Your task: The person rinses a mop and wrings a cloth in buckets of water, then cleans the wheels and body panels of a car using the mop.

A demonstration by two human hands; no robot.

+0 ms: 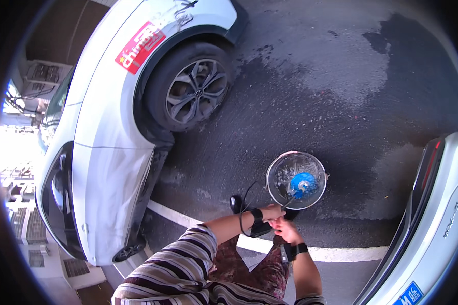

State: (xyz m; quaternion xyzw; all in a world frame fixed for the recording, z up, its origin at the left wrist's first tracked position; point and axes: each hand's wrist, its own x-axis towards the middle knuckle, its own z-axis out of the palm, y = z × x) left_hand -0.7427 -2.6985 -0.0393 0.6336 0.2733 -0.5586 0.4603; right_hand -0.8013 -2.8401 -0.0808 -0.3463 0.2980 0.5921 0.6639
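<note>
Low in front of me, both hands are closed around a dark rod [288, 204] just at the near side of a round bucket [269, 190]. My left hand [272, 212] grips higher up, and below it, nearly touching, is my right hand [288, 232]. The rod slants over the bucket's near rim toward a blue round piece [301, 186] inside; whether the two are joined I cannot make out. Whitish streaks or suds show on the bucket's inside. To the left of my left hand loops a thin black cable or hose [243, 203], close to a rounded black object [235, 203].
A white car [112, 119] with a red sticker stands on the left, its wheel [196, 91] facing me. Another white car [437, 223] is at the lower right. Patchy wet asphalt [336, 132] lies between them, crossed by a white painted line [341, 253] beneath me.
</note>
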